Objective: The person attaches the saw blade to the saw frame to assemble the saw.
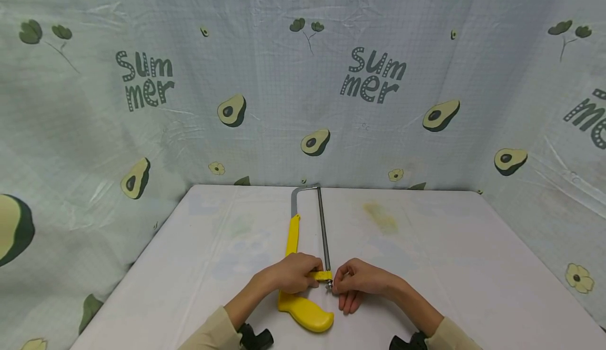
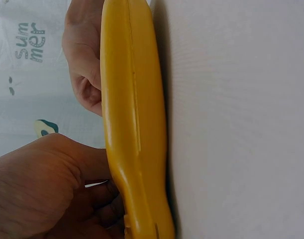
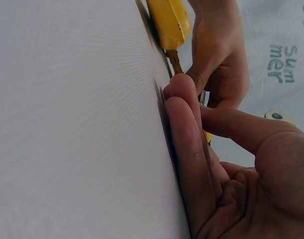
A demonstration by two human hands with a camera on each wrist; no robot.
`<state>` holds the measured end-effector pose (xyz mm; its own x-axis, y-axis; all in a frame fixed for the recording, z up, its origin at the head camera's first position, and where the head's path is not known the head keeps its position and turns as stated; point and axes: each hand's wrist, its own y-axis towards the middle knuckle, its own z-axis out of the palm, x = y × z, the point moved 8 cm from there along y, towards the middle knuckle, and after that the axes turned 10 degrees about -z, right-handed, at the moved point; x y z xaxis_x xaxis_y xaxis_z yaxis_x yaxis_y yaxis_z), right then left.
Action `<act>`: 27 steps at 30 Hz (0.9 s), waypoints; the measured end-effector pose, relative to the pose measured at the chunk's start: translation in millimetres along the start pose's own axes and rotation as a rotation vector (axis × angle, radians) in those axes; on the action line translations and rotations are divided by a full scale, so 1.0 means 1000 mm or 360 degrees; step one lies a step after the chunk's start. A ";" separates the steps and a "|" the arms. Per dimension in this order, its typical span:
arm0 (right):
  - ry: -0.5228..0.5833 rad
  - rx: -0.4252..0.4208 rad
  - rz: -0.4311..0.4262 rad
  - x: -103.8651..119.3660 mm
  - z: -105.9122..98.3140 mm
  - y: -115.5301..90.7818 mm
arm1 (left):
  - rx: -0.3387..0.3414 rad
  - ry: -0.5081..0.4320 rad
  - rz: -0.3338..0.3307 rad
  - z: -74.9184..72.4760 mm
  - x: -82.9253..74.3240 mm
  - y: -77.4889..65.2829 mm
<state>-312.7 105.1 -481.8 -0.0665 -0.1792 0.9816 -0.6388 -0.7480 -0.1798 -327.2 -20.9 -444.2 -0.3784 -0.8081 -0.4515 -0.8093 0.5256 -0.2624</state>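
Head cam is catching two black wrist gadgets (image 1: 256, 337) and two tan sleeves (image 1: 210, 331) nearest. Just past those, one hacksaw (image 1: 293, 234) is lying on the white surface (image 1: 426, 245), a bit left of middle, its one yellow handle (image 1: 310, 313) pointing toward the near edge. Left hand (image 1: 295, 273) is gripping the saw around its yellow crosspiece (image 1: 322, 276). Right hand (image 1: 364, 279) is holding thumb and fingertips close together right at the metal nut (image 1: 329, 286), but honestly can't tell if they're pinching it. Farther out, one blade (image 1: 324, 229) is running up toward the far edge. One yellowish stain (image 1: 381, 218) is sitting right of it. Behind everything, a backdrop (image 1: 270, 66) is showing three "summer" prints, the rightmost getting cut off.
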 end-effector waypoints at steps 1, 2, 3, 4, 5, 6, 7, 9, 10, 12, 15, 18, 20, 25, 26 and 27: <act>-0.0001 0.0002 -0.0001 0.000 0.000 0.000 | 0.0000 -0.0001 -0.0002 0.000 0.000 0.000; -0.0001 0.0003 -0.0003 0.000 0.000 0.000 | -0.0001 0.0001 -0.0001 0.000 0.000 0.000; -0.0001 0.0004 -0.0004 0.000 0.000 0.000 | -0.0002 0.0001 -0.0002 0.000 0.000 0.000; 0.0000 0.0003 -0.0007 0.000 0.000 0.000 | -0.0001 -0.0001 -0.0004 0.000 0.000 0.000; 0.0000 0.0004 -0.0006 -0.001 0.000 0.000 | 0.0001 -0.0003 -0.0007 0.000 0.000 0.000; -0.0001 0.0005 -0.0005 -0.001 0.000 0.001 | 0.0003 -0.0005 -0.0009 0.000 0.000 0.000; -0.0001 0.0006 -0.0003 -0.001 0.000 0.001 | 0.0005 -0.0008 -0.0010 0.000 0.000 0.000; -0.0004 0.0008 -0.0001 -0.002 0.000 0.001 | 0.0009 -0.0012 -0.0010 0.000 0.001 0.000; -0.0009 0.0013 -0.0008 -0.002 0.000 0.001 | 0.0011 -0.0012 -0.0009 0.000 0.001 0.001; -0.0009 0.0019 -0.0008 -0.002 0.000 0.001 | 0.0010 -0.0010 -0.0004 0.000 0.001 0.001; -0.0007 0.0030 -0.0015 -0.002 0.000 0.001 | 0.0006 -0.0001 0.0007 0.001 0.001 0.001; 0.0004 0.0039 -0.0010 -0.002 0.000 0.001 | 0.0005 -0.0001 0.0013 0.001 0.001 0.001; 0.0009 0.0044 -0.0016 -0.001 0.001 0.001 | 0.0006 -0.0002 0.0016 0.001 0.001 0.001; 0.0009 0.0042 -0.0024 0.001 0.001 0.001 | 0.0005 -0.0002 0.0023 0.000 0.001 0.001; 0.0007 0.0039 -0.0020 0.001 0.000 0.001 | 0.0005 -0.0002 0.0025 0.000 0.001 0.001; 0.0006 0.0037 -0.0021 0.001 0.000 0.001 | 0.0004 0.0000 0.0027 0.000 0.001 0.001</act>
<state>-313.2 103.7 -481.2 -0.0612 -0.1671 0.9840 -0.6216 -0.7650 -0.1686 -328.4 -20.9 -444.8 -0.3923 -0.7990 -0.4558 -0.8016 0.5400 -0.2567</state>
